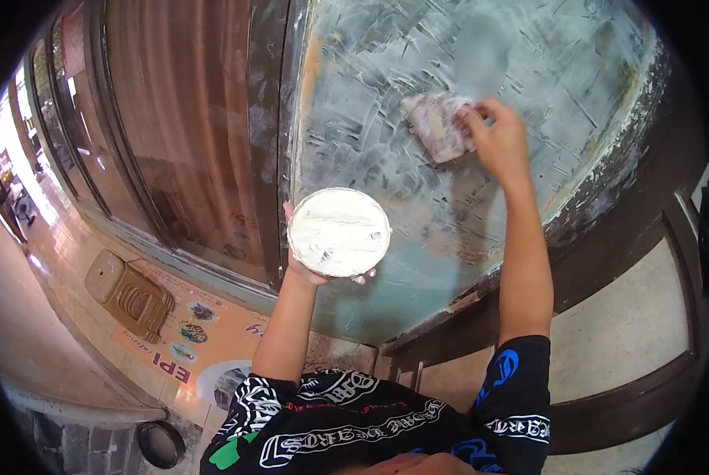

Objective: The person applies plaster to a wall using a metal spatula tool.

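My left hand (311, 271) holds a round container of white paste (338, 229) from below, its fingers curled round the rim. White paste fills the container, with a few dark marks on the surface. In my right hand (493, 134) is a crumpled, whitish-pink cloth (440, 131), pinched between thumb and fingers close against the wall panel (370, 103). That panel is grey-green and streaked all over with white smears and dark scratches.
To the left stand brown-framed glass panes (180, 119) with a curtain behind. A brown plastic stool (129, 293) rests on the floor by a printed banner (204, 332). Dark wooden framing (608, 285) borders the panel at lower right. A round dark pot (161, 443) sits at lower left.
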Available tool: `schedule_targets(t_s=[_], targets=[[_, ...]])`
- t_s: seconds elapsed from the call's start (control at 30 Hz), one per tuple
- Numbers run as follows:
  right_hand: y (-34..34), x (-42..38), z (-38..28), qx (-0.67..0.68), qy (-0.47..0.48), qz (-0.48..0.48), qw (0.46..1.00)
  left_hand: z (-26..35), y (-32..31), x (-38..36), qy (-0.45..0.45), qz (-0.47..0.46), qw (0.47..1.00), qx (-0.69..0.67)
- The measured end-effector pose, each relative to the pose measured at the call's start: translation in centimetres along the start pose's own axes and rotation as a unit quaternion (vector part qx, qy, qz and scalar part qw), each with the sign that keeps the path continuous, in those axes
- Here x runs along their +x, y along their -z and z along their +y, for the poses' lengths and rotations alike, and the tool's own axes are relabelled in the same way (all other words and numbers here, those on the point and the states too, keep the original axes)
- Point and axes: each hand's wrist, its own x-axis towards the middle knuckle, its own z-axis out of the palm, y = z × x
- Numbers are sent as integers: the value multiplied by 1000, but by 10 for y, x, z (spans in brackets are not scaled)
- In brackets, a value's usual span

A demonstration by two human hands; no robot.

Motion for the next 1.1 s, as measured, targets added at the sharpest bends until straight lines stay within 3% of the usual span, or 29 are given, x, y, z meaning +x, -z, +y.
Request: schedule_targets(t_s=[0.03,0.1,0.27,0.37,0.4,0.5,0.63,0.7,0.77,0.83,0.93,1.03,1.1], targets=[[-10,-5,0,1,2,-1,1000,0,-2,-1,-2,0,1000,0],[-24,-12,-4,-194,43,72,977,2,-5,-2,0,10,1000,-1],[9,8,6,-73,-9,44,996,6,1,-9,1,1,1000,8],[-12,-6,2,-72,50,15,996,8,3,-10,-8,26,999,25],[-22,-9,1,-141,40,33,989,7,5,-11,-7,21,999,26],[-3,6,0,-179,23,90,979,8,3,-12,-3,-9,1000,10],[20,7,9,-30,-3,65,997,7,-3,-15,-15,11,1000,15],[1,-11,-4,-41,25,41,998,7,-7,-13,-15,7,1000,14],[-22,-26,-16,-189,58,27,980,6,-10,-15,-13,6,1000,14],[-17,-16,-5,-229,82,21,970,7,-12,-18,-19,26,999,22],[11,-2,7,-135,-10,120,983,9,-14,-21,-26,15,999,20],[0,-18,8,-49,37,59,996,11,-16,-22,-25,25,999,16],[-19,-30,-1,-70,28,49,996,10,-16,-22,-23,11,1000,-2]])
